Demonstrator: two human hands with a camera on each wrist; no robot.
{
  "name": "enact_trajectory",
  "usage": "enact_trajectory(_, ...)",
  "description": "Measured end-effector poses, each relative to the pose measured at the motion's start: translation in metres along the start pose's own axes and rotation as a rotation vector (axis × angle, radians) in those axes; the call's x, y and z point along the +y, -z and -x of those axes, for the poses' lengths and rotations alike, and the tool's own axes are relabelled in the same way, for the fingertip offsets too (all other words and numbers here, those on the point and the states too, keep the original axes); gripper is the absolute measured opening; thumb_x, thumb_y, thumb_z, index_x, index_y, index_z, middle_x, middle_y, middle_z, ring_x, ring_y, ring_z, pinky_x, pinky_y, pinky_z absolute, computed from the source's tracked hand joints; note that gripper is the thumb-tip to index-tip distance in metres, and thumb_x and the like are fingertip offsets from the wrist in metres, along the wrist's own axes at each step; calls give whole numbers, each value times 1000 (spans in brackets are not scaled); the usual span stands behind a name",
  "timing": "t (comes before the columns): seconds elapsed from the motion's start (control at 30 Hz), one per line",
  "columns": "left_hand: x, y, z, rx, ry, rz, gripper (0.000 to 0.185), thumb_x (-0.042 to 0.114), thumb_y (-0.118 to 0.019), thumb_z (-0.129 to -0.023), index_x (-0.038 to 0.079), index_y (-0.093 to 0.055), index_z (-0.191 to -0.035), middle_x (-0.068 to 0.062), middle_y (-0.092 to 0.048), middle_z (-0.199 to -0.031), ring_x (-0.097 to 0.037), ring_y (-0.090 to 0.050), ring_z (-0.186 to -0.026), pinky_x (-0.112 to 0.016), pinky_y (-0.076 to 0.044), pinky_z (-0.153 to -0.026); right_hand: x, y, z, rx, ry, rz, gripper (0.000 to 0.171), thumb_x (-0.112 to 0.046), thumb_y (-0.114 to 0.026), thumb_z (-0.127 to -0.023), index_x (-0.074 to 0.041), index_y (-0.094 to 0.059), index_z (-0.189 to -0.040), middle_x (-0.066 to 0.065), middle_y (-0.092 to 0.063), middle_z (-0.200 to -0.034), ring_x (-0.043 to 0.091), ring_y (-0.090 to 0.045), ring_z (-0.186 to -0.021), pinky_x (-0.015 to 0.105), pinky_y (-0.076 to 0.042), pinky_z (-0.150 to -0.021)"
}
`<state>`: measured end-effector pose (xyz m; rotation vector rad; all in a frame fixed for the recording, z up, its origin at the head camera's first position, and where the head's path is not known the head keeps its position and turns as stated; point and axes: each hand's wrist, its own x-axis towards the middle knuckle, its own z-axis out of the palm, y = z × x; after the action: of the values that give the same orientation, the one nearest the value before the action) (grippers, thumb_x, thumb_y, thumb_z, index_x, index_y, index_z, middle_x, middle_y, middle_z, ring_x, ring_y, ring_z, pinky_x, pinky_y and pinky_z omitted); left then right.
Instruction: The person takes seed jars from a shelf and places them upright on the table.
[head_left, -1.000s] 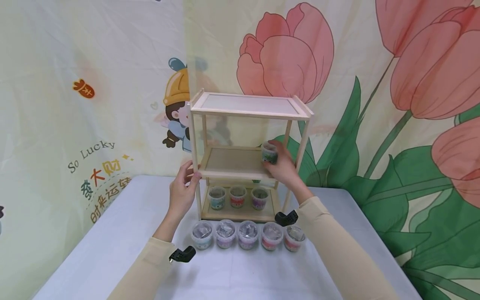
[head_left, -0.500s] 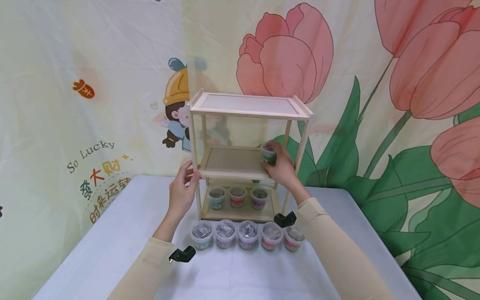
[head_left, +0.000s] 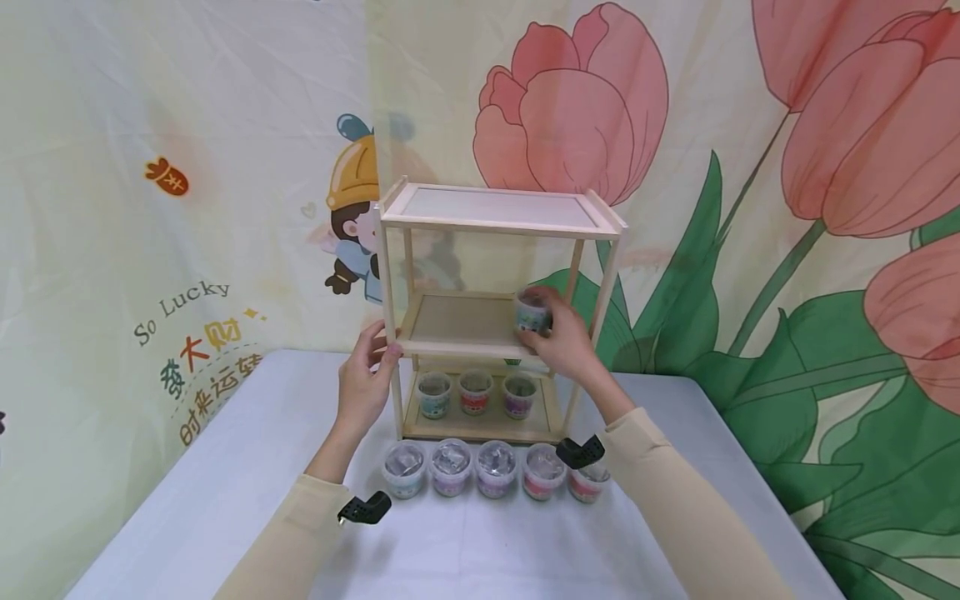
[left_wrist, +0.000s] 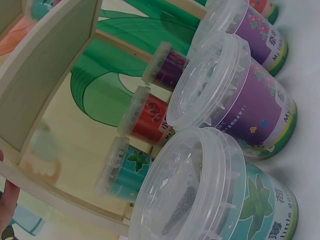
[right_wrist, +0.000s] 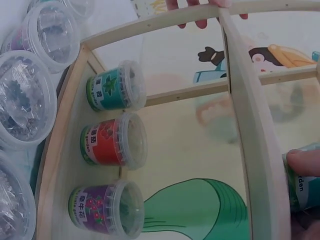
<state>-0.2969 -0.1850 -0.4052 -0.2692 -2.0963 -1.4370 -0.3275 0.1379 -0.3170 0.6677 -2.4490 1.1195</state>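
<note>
My right hand (head_left: 567, 336) grips a small lidded plastic tub with a teal label (head_left: 531, 313) over the right part of the middle shelf (head_left: 472, 321). In the right wrist view its thumb lies across the teal tub (right_wrist: 306, 192). My left hand (head_left: 365, 379) holds the left front post of the wooden rack (head_left: 391, 287) at middle-shelf height, thumb in front. On the bottom shelf stand a teal tub (right_wrist: 111, 91), a red tub (right_wrist: 107, 143) and a purple tub (right_wrist: 100, 207), side by side.
Several lidded tubs line up on the white table in front of the rack, from a teal one (head_left: 404, 472) at left to a red one (head_left: 588, 479) at right. The rack's top shelf (head_left: 498, 208) overhangs the right hand. A printed cloth (head_left: 262, 167) hangs behind.
My right hand has shifted a little left over the middle shelf with the teal tub, whose label has turned more to the front. The left hand stays on the post.
</note>
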Motion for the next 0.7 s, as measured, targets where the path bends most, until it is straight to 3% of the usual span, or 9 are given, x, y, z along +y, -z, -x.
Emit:
enact_trajectory(0.43, -2, -1, 0, -1, -8, -6, 48, 29, -66, -107, 20, -53, -152, -17, -70, -135, -38, -72, -114, -59, -58, -93, -16, 15, 34, -54, 75, -101, 65, 1, -79, -93, -12, -50, -150, 15, -55, -145, 36, -61, -127, 54, -58, -99)
enact_trajectory(0.7, -1, 0, 0, 10, -8, -10, 46, 28, -65, -108, 21, -54, -151, -18, -71, -132, -37, -73, -112, -57, -58, -94, -17, 31, 65, -79, 25, -96, 65, 0, -79, -94, -17, -51, -149, 15, -57, -143, 36, -60, -126, 53, -56, -103)
